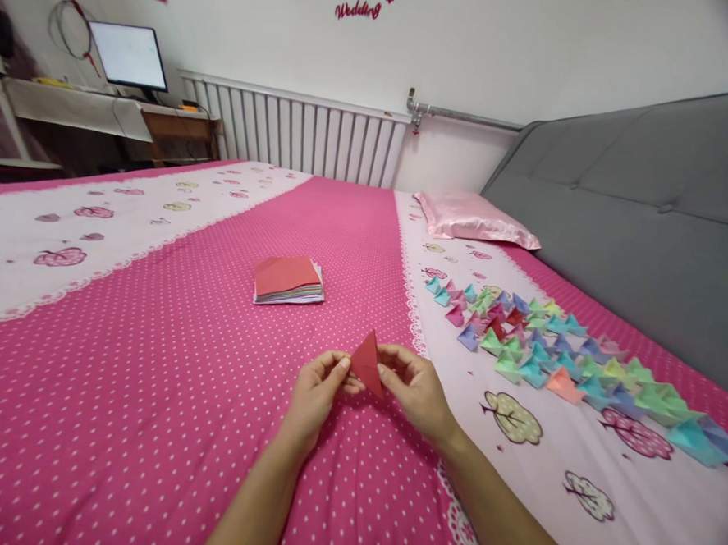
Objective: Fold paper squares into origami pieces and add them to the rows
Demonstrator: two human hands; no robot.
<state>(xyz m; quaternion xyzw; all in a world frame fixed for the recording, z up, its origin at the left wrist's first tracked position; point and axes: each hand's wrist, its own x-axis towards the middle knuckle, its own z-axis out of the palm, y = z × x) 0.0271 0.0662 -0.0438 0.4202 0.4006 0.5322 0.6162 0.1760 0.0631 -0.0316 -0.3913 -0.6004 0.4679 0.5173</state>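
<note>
A small red sheet of origami paper (367, 364), folded into a triangle, is held up between both hands above the pink dotted bedspread. My left hand (319, 384) pinches its left corner between thumb and fingers. On the other side my right hand (413, 385) grips the right edge, thumb in front and fingers behind. Beyond the hands lies a stack of square coloured paper (286, 279) with a red sheet on top. To the right, many folded paper boats (533, 369) in green, blue, purple, pink and red stand in rows.
A pink satin pillow (475, 220) rests near the grey padded headboard (635, 174). A white radiator (299, 128) runs along the wall. At the back left, a monitor (129, 55) stands on a desk (83, 109).
</note>
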